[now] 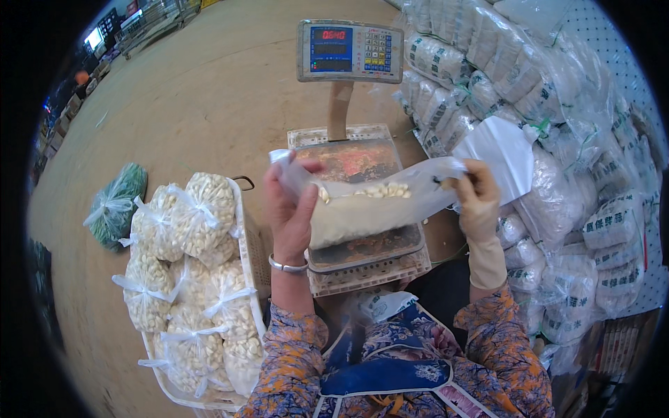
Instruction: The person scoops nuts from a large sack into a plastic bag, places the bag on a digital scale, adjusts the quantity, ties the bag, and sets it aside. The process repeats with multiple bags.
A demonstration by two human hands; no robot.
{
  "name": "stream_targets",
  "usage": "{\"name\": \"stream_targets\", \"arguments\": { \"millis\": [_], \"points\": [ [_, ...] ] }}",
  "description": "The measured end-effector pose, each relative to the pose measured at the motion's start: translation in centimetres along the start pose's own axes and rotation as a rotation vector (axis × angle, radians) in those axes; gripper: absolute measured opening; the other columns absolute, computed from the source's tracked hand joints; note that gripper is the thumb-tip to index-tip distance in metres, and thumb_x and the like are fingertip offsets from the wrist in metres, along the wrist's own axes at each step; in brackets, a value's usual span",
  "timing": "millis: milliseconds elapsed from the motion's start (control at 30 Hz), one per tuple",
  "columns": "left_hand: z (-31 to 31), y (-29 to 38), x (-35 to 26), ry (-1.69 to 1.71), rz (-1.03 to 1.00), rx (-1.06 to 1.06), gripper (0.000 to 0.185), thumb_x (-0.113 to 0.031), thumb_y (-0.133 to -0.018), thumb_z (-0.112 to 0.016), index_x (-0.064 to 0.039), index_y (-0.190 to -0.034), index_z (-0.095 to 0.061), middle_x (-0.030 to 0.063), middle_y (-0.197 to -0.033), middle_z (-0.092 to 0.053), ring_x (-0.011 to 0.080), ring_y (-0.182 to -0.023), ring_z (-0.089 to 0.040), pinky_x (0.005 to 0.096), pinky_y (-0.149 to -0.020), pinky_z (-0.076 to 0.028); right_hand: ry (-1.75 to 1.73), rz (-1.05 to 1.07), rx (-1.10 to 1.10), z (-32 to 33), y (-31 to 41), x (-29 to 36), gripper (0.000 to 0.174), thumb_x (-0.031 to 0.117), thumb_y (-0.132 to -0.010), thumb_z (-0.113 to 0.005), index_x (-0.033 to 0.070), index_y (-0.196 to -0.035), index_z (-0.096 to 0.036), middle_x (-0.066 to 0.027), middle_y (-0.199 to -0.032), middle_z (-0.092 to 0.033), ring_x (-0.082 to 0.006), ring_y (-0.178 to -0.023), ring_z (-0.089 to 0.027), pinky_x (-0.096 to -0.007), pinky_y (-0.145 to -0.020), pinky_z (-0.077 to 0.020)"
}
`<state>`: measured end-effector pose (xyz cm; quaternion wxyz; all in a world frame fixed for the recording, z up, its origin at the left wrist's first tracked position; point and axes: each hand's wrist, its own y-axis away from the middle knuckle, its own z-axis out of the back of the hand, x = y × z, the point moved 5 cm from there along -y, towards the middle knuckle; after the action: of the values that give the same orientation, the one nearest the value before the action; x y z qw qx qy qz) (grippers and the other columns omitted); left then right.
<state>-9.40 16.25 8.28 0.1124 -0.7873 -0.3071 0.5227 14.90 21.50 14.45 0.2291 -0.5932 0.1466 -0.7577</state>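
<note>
A clear plastic bag (355,222) of peeled garlic cloves rests on or just above the metal platform (373,255) of a digital bench scale. Its loose mouth is stretched sideways between my hands. My bare left hand (288,214), with a silver bangle at the wrist, grips the left end of the opening. A cream rubber glove covers my right hand (480,201), whose fingers pinch the right end. Some cloves show through the opening. Behind the bag stands the scale's display head (350,51), lit with red digits, on a post (341,111).
At my left, a white plastic crate (254,300) holds several tied bags of garlic cloves (201,206). Beyond it, a green tied bundle (116,206) lies on the floor. Plastic-wrapped packages (614,222) are piled at my right, with a white sheet (496,157) against them.
</note>
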Motion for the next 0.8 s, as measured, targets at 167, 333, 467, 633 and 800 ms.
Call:
{"name": "stream_targets", "arguments": {
  "millis": [167, 333, 467, 633, 800],
  "points": [
    [-3.5, 2.0, 2.8, -0.421, 0.214, 0.414, 0.058, -0.012, -0.072, -0.065, -0.007, -0.121, -0.034, 0.0064, -0.079, -0.05, 0.0152, -0.065, -0.052, 0.0285, -0.062, -0.046, 0.381, 0.63, 0.343, -4.9, 0.4, 4.0, 0.023, -0.003, -0.061, -0.059, 0.002, -0.083, -0.056, -0.0132, -0.096, -0.058, -0.0314, -0.1, -0.053, -0.0373, -0.081, -0.0445],
    [-4.0, 2.7, 5.7, -0.428, -0.015, 0.416, 0.033, -0.026, -0.082, -0.056, -0.005, -0.106, -0.05, 0.0047, -0.066, -0.049, 0.0114, -0.054, -0.047, 0.0231, -0.051, -0.041, 0.164, 0.323, 0.59, -9.6, 1.4, 2.0, 0.022, 0.01, -0.069, -0.064, 0.004, -0.09, -0.059, -0.01, -0.101, -0.058, -0.023, -0.096, -0.055, -0.0323, -0.08, -0.0445],
    [-2.4, 3.1, 6.5, -0.067, 0.682, 0.253, 0.03, -0.033, -0.092, -0.037, -0.008, -0.101, -0.051, 0.0025, -0.06, -0.05, 0.0057, -0.044, -0.039, 0.0177, -0.044, -0.034, 0.158, -0.203, 0.464, -8.6, 0.2, -1.8, 0.021, 0.014, -0.075, -0.063, 0.005, -0.094, -0.061, -0.0081, -0.093, -0.061, -0.0162, -0.084, -0.058, -0.0271, -0.074, -0.045],
    [-1.9, 3.5, 7.2, 0.222, 0.758, 0.117, 0.025, -0.03, -0.093, -0.037, -0.007, -0.089, -0.047, 0.0035, -0.061, -0.05, 0.0073, -0.044, -0.041, 0.0191, -0.046, -0.038, 0.277, -0.084, 0.446, -9.0, 0.5, -3.2, 0.015, 0.011, -0.076, -0.061, 0.005, -0.09, -0.061, -0.0068, -0.086, -0.061, -0.015, -0.08, -0.058, -0.0272, -0.069, -0.0444],
    [-0.8, 3.5, 7.7, 0.157, 0.67, 0.146, 0.009, -0.01, -0.082, -0.053, -0.007, -0.085, -0.045, 0.0041, -0.069, -0.051, 0.011, -0.056, -0.049, 0.024, -0.051, -0.042, 0.116, 0.071, 0.585, -9.5, 1.4, -1.2, 0.014, 0.009, -0.077, -0.059, 0.005, -0.09, -0.061, -0.0085, -0.084, -0.061, -0.0186, -0.079, -0.058, -0.0285, -0.07, -0.0443]
  ]
}}
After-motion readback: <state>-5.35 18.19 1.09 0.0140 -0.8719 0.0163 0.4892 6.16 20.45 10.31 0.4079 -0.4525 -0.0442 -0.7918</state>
